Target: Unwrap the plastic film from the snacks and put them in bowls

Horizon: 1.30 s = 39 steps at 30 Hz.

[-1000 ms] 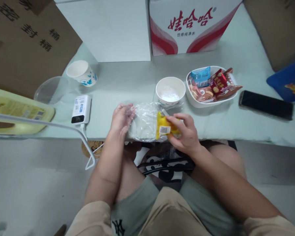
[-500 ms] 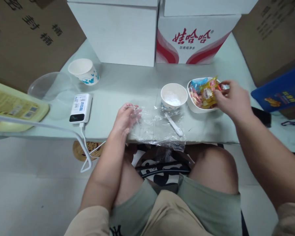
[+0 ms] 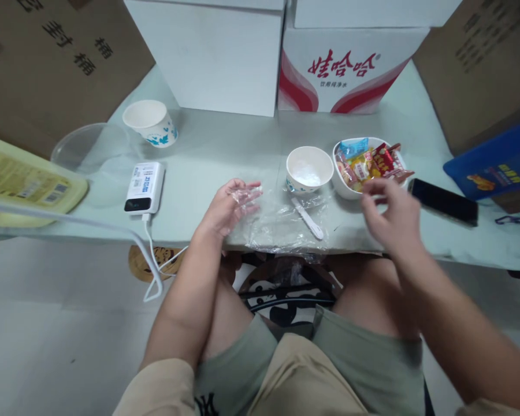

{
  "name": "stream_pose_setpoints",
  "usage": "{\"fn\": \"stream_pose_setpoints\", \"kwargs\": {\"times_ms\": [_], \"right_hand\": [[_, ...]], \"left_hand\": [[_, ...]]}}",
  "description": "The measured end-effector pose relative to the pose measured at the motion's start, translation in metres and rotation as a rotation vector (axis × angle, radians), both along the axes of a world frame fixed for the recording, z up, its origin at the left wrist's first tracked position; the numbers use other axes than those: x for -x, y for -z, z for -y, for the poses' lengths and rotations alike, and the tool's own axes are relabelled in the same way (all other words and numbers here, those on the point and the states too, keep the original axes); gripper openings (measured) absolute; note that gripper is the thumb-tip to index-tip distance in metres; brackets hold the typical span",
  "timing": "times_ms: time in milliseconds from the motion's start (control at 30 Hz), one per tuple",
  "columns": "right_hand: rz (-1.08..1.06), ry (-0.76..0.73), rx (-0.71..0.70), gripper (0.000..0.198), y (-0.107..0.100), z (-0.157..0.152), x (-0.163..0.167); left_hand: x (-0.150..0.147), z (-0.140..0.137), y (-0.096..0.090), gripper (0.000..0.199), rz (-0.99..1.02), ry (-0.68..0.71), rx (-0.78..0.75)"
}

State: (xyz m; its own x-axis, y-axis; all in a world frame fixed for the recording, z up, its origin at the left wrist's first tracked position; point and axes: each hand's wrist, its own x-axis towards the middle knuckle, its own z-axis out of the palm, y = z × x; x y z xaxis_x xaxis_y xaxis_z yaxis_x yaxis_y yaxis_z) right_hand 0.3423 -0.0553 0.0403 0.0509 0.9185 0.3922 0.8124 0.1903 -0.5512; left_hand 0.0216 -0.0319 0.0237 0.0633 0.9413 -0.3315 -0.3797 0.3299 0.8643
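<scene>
My left hand is palm-up at the table's front, fingers spread, with a fold of clear plastic film against them. A white plastic utensil lies on the film; its kind is not clear. Just behind stands a paper cup with something whitish or clear inside. My right hand, slightly blurred, hovers at the near edge of a white bowl. Its thumb and forefinger are curved apart with nothing visible between them. Wrapped snacks in yellow, red and blue fill the bowl.
A black phone lies right of the bowl. To the left are a white power bank with a cable, another paper cup, a clear container and a yellow bottle. Boxes line the back.
My right hand has let go of the yellow snack packet, which now lies in the bowl, and has drawn back toward me. The phone shows more fully. My left hand's fingers have spread slightly.
</scene>
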Motion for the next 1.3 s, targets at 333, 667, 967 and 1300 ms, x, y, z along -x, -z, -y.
{"fn": "stream_pose_setpoints", "kwargs": {"times_ms": [333,667,967,1300], "right_hand": [[-0.726,-0.244,0.368,0.072,0.061,0.031,0.037],[-0.741,-0.017,0.317,0.024,0.053,0.011,0.039],[-0.802,-0.139,0.281,0.029,0.062,-0.003,0.024],[-1.190,-0.067,0.172,0.024,0.062,-0.001,0.018]], "left_hand": [[0.013,0.018,-0.002,0.048,-0.003,0.111,-0.108],[0.019,0.002,0.013,0.023,-0.519,0.181,-0.145],[0.017,-0.008,0.020,0.033,-0.490,0.139,-0.236],[0.023,-0.003,0.018,0.028,-0.289,-0.023,-0.158]]}}
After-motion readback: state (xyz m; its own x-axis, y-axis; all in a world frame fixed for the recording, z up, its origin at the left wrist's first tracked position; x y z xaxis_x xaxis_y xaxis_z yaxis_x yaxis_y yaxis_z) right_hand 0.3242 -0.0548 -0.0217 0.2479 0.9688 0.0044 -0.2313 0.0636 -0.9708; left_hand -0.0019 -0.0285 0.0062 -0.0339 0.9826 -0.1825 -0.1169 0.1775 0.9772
